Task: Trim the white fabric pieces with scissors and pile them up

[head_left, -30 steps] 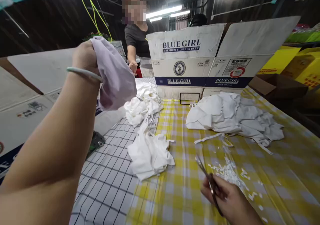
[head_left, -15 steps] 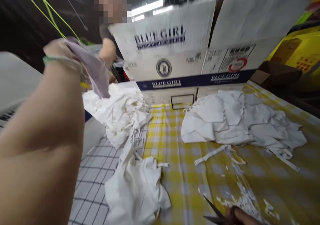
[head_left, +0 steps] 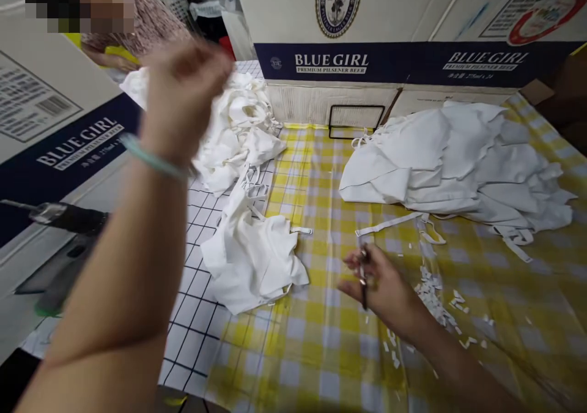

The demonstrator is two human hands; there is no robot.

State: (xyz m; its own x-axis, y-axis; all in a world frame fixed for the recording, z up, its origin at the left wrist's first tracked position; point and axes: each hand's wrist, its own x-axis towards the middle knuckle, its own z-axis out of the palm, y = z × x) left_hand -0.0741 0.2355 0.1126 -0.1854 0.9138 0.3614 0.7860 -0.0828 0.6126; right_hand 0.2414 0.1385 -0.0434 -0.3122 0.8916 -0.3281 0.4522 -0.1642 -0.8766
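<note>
One pair of scissors (head_left: pixel 364 278) held over bench (head_left: pixel 298 364), hooked in curled fingers of right hand (head_left: pixel 383 281), apparently so fingertips are left free. Left hand (head_left: pixel 181 82) raised, blurred; whether anything is held in its fingers cannot be told. One white cloth bundle (head_left: pixel 259 257) laid left of scissors, seemingly for easy reach. One looser heap (head_left: pixel 238 116) set behind; one overlapped stack (head_left: pixel 463 159) placed right, probably fanned for lifting, layers uncountable. Clippings (head_left: pixel 430 293) strewn right of scissors, too many for counting. Two printed cartons (head_left: pixel 298 104), left and rear, likely stood as walls.
</note>
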